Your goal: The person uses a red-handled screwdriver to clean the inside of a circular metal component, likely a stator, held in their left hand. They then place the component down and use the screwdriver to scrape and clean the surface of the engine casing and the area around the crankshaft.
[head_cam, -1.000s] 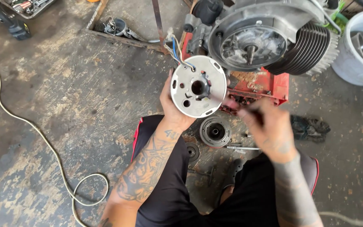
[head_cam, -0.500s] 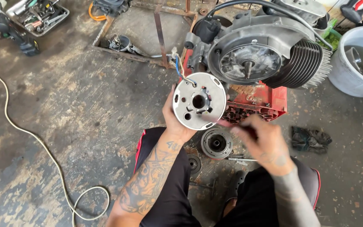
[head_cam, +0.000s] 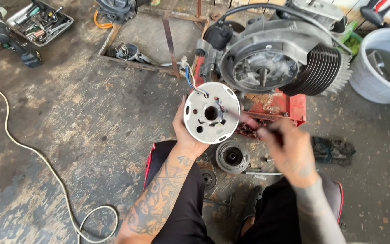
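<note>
Head view: the left hand grips the round metal plate upright before the engine, now raised closer to it than earlier, while the right hand, blurred, clenches a thin tool reaching the plate's centre hole.

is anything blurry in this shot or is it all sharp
Head view: the right hand and the thin tool it holds are smeared by motion blur; the round plate in the left hand, the engine and the floor are sharp, under even daylight.
</note>
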